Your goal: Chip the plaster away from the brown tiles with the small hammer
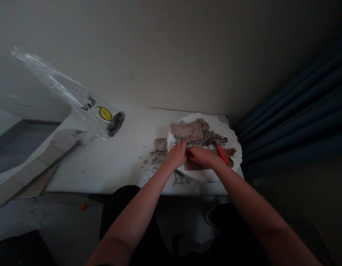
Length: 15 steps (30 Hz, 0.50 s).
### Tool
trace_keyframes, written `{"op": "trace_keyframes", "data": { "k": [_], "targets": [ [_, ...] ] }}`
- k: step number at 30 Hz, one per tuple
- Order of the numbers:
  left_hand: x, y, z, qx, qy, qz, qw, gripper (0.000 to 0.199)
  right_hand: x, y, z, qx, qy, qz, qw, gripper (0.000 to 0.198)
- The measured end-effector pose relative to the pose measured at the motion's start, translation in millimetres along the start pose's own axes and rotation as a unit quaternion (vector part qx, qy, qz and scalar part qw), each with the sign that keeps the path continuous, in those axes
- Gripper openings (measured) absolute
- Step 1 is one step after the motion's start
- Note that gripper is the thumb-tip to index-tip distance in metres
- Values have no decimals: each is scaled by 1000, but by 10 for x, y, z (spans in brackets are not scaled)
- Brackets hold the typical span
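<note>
My left hand (178, 154) is over the left part of a white, wavy-edged round board (237, 162), fingers bent together at the edge of loose grey gravel (208, 137). Close beside it, my right hand (201, 155) is closed, knuckles up, above a flat brown piece like cardboard (197, 165). Whatever the fingers grip is hidden and too dim to name. Just beyond the hands, a brown piece with a mesh-like surface (189, 131) lies on the board. A red-handled tool with a metal head (221, 152) rests right of my right hand.
Left of the board, a small beige textured piece (160, 144) lies among crumbs on the white table (110, 162). A clear plastic bag with a yellow print (105, 113) stands at the back left, dark grains inside. Long planks (40, 164) overhang the left edge. A dark curtain (304, 92) hangs right.
</note>
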<state>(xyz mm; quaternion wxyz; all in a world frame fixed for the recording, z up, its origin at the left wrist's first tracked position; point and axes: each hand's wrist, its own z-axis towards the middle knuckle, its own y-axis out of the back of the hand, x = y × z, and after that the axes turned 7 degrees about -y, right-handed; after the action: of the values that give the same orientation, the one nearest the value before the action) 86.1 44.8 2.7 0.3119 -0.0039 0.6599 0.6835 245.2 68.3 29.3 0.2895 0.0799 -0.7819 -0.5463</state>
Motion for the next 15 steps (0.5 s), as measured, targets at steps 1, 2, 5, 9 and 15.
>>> {"op": "trace_keyframes", "data": {
  "k": [1,2,5,9,15],
  "targets": [
    [-1,4,0,2,0,-2,1000,50,-16,24,34,11,12,0,1000,14],
    [-3,8,-1,5,2,-5,1000,51,-31,45,65,20,22,0,1000,14],
    [-8,20,-5,11,2,-7,1000,52,-67,81,119,38,48,2,998,14],
    [0,32,-12,17,-7,3,1000,53,-94,93,124,47,71,6,996,14],
    [14,32,-7,22,-10,-3,1000,55,-103,90,160,60,76,3,995,16]
  ]
}}
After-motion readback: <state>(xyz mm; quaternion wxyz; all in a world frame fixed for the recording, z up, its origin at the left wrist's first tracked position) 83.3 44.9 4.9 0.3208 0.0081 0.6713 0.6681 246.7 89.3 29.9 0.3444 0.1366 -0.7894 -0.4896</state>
